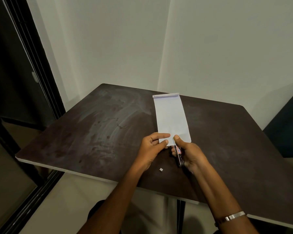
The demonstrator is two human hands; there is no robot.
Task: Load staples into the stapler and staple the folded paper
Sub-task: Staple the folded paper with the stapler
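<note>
- The dark brown, smudged table [95, 132] lies beneath both hands.
- The white folded paper [172, 117] stretches away from the fingertips.
- The left hand [152, 149] pinches the paper's near edge.
- The right hand [189, 154] grips a small metal stapler [178, 152] at that edge.
- A small white scrap [161, 169] lies just nearer than the left hand.
</note>
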